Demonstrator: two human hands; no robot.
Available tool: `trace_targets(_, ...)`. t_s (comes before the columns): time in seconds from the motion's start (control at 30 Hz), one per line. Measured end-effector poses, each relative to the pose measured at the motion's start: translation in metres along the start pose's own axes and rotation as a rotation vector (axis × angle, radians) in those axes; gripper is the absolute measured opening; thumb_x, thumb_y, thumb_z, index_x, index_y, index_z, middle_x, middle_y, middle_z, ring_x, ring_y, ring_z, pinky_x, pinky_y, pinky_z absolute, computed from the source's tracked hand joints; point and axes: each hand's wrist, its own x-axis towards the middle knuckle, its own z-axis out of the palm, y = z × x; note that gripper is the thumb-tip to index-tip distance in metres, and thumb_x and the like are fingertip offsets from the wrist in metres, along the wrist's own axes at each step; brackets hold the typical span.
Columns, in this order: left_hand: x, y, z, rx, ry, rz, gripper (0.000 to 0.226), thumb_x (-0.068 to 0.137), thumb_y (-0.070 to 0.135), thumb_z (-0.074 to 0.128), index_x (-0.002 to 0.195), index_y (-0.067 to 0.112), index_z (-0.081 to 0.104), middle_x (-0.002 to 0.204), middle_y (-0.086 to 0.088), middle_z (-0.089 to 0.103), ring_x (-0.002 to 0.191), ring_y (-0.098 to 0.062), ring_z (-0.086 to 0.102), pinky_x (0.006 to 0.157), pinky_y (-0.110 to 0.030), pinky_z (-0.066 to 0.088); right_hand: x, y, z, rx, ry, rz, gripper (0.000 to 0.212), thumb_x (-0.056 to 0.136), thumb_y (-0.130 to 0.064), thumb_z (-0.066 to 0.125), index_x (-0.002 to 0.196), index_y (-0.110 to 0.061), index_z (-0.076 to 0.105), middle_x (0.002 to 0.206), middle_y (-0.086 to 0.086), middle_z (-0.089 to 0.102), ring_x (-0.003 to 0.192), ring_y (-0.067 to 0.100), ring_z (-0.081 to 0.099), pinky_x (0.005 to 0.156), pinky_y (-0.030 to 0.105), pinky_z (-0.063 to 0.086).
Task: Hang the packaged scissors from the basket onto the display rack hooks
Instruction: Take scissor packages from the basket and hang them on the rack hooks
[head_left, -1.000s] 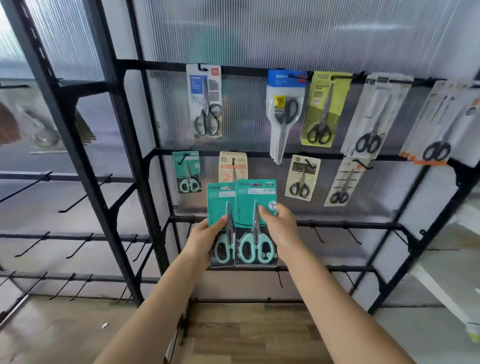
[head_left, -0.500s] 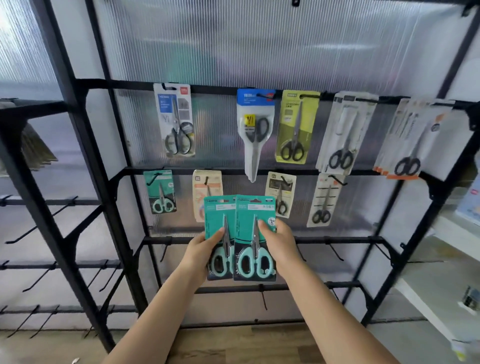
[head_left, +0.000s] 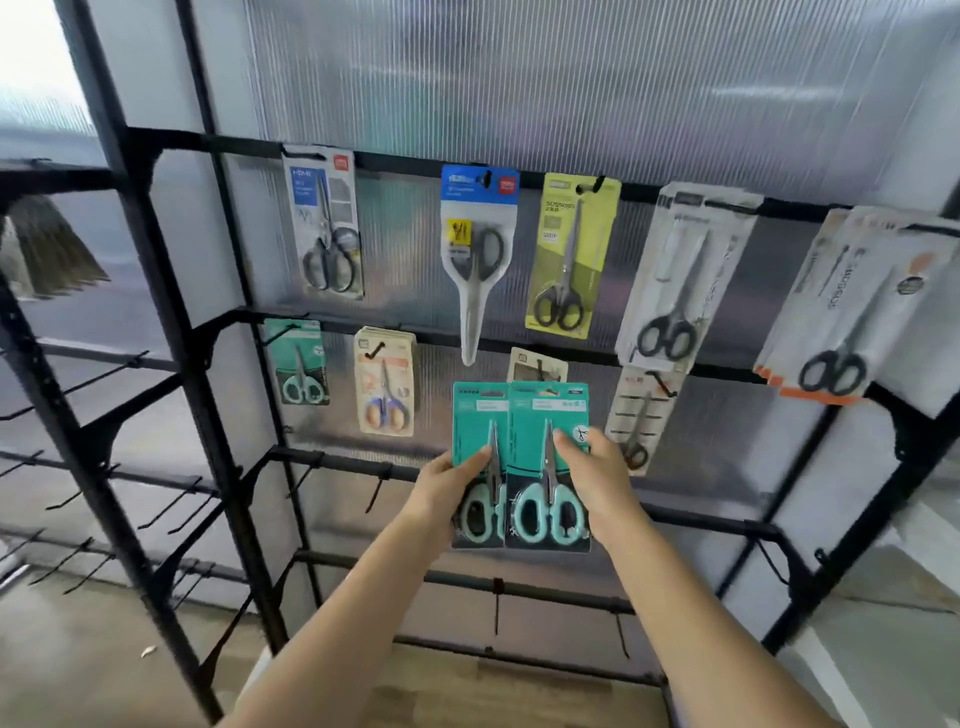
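The left hand (head_left: 451, 491) has its fingers (head_left: 474, 458) curled round the left edge of a teal scissors pack (head_left: 475, 415), thumb laid across its face, while the right hand (head_left: 597, 486) pinches a second teal pack (head_left: 545, 410) the same way, thumb near the blade; both are grasping, neither released. The two packs overlap slightly, the right one in front, held upright side by side before the display rack (head_left: 171, 332). Compared with half a second ago the grip is unchanged, but the packs now sit higher against the rack: their top edges reach the card of the small pack (head_left: 537, 364) on the second rail, which earlier showed well above them (some of this is the head camera tilting up, so the true lift is hard to judge). I take it to mean the person is carrying the packs up toward a hook, not yet threading one; no hang hole has met any hook, and the basket is out of view. A matching teal pack (head_left: 298, 364) already hangs at the far left of the second rail, a likely destination. Both forearms rise from the lower edge, converging, wrists straight, palms facing inward toward each other.
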Motion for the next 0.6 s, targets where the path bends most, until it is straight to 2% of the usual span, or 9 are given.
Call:
trace_targets(0.07, -0.001, 0.002, -0.017, 0.003, 0.064, 0.021, 0.024, 0.089, 0.024, 0.062, 0.106, 0.007, 0.062, 0.09, -0.013, 0.074, 0.08, -0.03, 0.071, 0.074, -0.042, 0.058, 0.003, 0.001, 0.017, -0.001, -0.059, 0.012, 0.011, 0.098, -0.021, 0.049, 0.106, -0.017, 0.055, 0.099, -0.006, 0.062, 0.084, 0.001, 0.058, 0.063, 0.015, 0.047)
trace_targets(0.1, -0.001, 0.005, -0.028, -0.003, 0.1, 0.035, 0.023, 0.089, 0.024, 0.062, 0.104, 0.007, 0.063, 0.087, -0.012, 0.074, 0.077, -0.028, 0.071, 0.072, -0.041, 0.058, 0.004, 0.002, 0.027, -0.008, -0.083, 0.02, 0.015, 0.098, -0.023, 0.049, 0.11, -0.015, 0.055, 0.106, -0.004, 0.063, 0.09, 0.005, 0.059, 0.072, 0.019, 0.05)
trace_targets(0.17, 0.0, 0.01, -0.05, -0.027, 0.162, 0.061, 0.02, 0.089, 0.023, 0.062, 0.1, 0.007, 0.064, 0.083, -0.011, 0.074, 0.072, -0.026, 0.071, 0.068, -0.039, 0.058, 0.005, 0.002, 0.049, -0.007, -0.124, 0.046, 0.029, 0.099, -0.027, 0.048, 0.123, -0.011, 0.05, 0.126, -0.003, 0.055, 0.109, 0.012, 0.054, 0.091, 0.029, 0.045)
trace_targets(0.2, 0.0, 0.012, -0.061, -0.042, 0.184, 0.075, 0.017, 0.09, 0.022, 0.062, 0.099, 0.008, 0.064, 0.083, -0.01, 0.074, 0.07, -0.026, 0.071, 0.067, -0.038, 0.059, 0.005, 0.001, 0.059, 0.0, -0.141, 0.054, 0.031, 0.099, -0.028, 0.046, 0.126, -0.011, 0.048, 0.129, -0.005, 0.052, 0.111, 0.013, 0.05, 0.092, 0.029, 0.041)
trace_targets(0.3, 0.004, 0.021, -0.094, -0.078, 0.237, 0.101, 0.013, 0.091, 0.02, 0.06, 0.098, 0.01, 0.065, 0.082, -0.01, 0.074, 0.068, -0.025, 0.071, 0.063, -0.036, 0.059, 0.012, -0.002, 0.089, 0.017, -0.179, 0.068, 0.038, 0.1, -0.025, 0.045, 0.136, -0.01, 0.044, 0.135, 0.003, 0.048, 0.116, 0.017, 0.049, 0.091, 0.028, 0.036)
trace_targets(0.33, 0.005, 0.024, -0.103, -0.085, 0.246, 0.103, 0.013, 0.091, 0.019, 0.06, 0.098, 0.01, 0.065, 0.082, -0.011, 0.074, 0.067, -0.025, 0.071, 0.062, -0.035, 0.059, 0.014, -0.004, 0.099, 0.025, -0.196, 0.07, 0.038, 0.1, -0.024, 0.045, 0.135, -0.01, 0.044, 0.131, 0.003, 0.05, 0.114, 0.017, 0.05, 0.087, 0.025, 0.035)
trace_targets(0.43, 0.014, 0.034, -0.134, -0.086, 0.261, 0.089, 0.016, 0.091, 0.019, 0.06, 0.1, 0.007, 0.065, 0.084, -0.012, 0.074, 0.07, -0.027, 0.071, 0.063, -0.035, 0.059, 0.025, -0.004, 0.137, 0.032, -0.237, 0.05, 0.019, 0.1, -0.022, 0.045, 0.115, -0.014, 0.054, 0.112, -0.001, 0.061, 0.086, 0.006, 0.057, 0.067, 0.017, 0.044)
trace_targets(0.47, 0.019, 0.038, -0.145, -0.085, 0.266, 0.081, 0.017, 0.09, 0.019, 0.061, 0.101, 0.007, 0.065, 0.085, -0.013, 0.074, 0.071, -0.027, 0.07, 0.063, -0.036, 0.059, 0.028, -0.003, 0.151, 0.029, -0.242, 0.044, 0.015, 0.1, -0.022, 0.045, 0.11, -0.016, 0.054, 0.108, -0.002, 0.063, 0.083, 0.002, 0.058, 0.061, 0.015, 0.044)
trace_targets(0.6, 0.04, 0.055, -0.196, -0.093, 0.302, 0.061, 0.018, 0.09, 0.02, 0.062, 0.101, 0.006, 0.065, 0.084, -0.014, 0.073, 0.069, -0.028, 0.071, 0.057, -0.034, 0.058, 0.038, -0.004, 0.205, 0.005, -0.242, 0.026, 0.018, 0.099, -0.019, 0.047, 0.115, -0.016, 0.054, 0.111, -0.001, 0.062, 0.098, 0.012, 0.061, 0.062, 0.015, 0.047)
